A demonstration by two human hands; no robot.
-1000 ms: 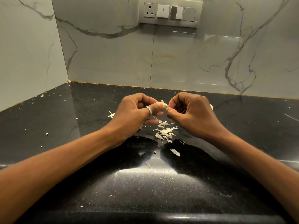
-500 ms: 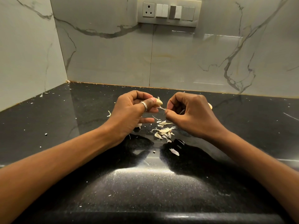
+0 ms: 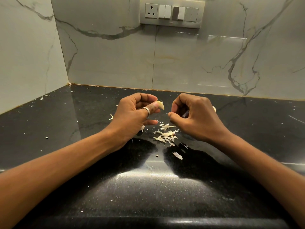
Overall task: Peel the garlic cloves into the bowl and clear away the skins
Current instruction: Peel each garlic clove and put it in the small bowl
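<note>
My left hand [image 3: 132,116] pinches a clove [image 3: 160,104]. Just beside it, my right hand [image 3: 194,118] pinches a skin sliver [image 3: 167,113]. Skins [image 3: 166,135] lie beneath both.

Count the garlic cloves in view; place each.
2. One garlic clove is pinched in the left hand; a second clove peeks out behind the right hand, which pinches skin. A pale bit under the left hand may be a third.

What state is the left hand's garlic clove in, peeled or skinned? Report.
Mostly peeled: the garlic clove, pinched in the left hand, shows smooth pale flesh; a skin wisp clings near its top.
</note>
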